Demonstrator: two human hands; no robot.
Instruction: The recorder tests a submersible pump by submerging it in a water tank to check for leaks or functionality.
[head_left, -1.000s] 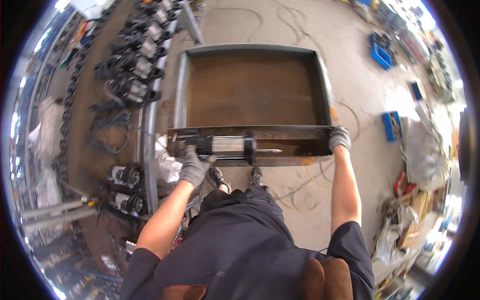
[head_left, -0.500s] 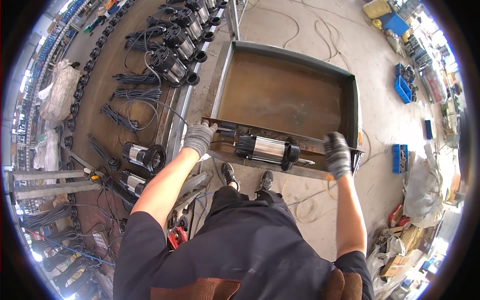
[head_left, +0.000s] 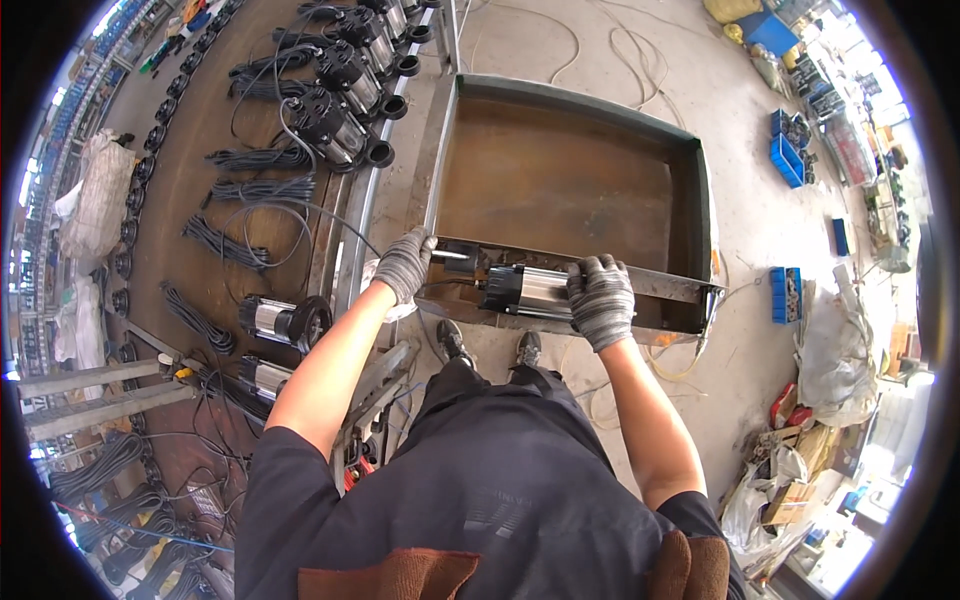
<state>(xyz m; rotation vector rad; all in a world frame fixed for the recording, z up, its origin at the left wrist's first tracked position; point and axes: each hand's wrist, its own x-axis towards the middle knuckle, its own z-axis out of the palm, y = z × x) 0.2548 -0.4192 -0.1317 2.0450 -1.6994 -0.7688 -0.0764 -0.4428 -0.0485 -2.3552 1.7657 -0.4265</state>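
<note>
A pump [head_left: 535, 292] with a bright steel barrel and black end lies sideways across the near rim of a metal tank [head_left: 575, 92]. My right hand [head_left: 603, 298], in a grey glove, is wrapped over the pump's right end and hides it. My left hand [head_left: 405, 264], also gloved, is curled beside the tank's near-left corner. By its fingers is a short shiny rod [head_left: 448, 254] against a black block [head_left: 462, 266]; its exact grip on the rod is hidden. A dark cable leads from the pump's left end toward this hand.
Several upright pumps [head_left: 340, 130] and coiled cables [head_left: 262, 188] stand along the brown bench at left. Two more pumps [head_left: 268, 318] lie nearer. Brownish liquid seems to fill the tank. Blue bins [head_left: 787, 295] and a plastic sack [head_left: 835, 350] sit at right.
My right hand has moved left from beyond the pump onto its right end, covering the shaft there. The left hand stays near the corner; a shiny rod now shows by its fingers.
</note>
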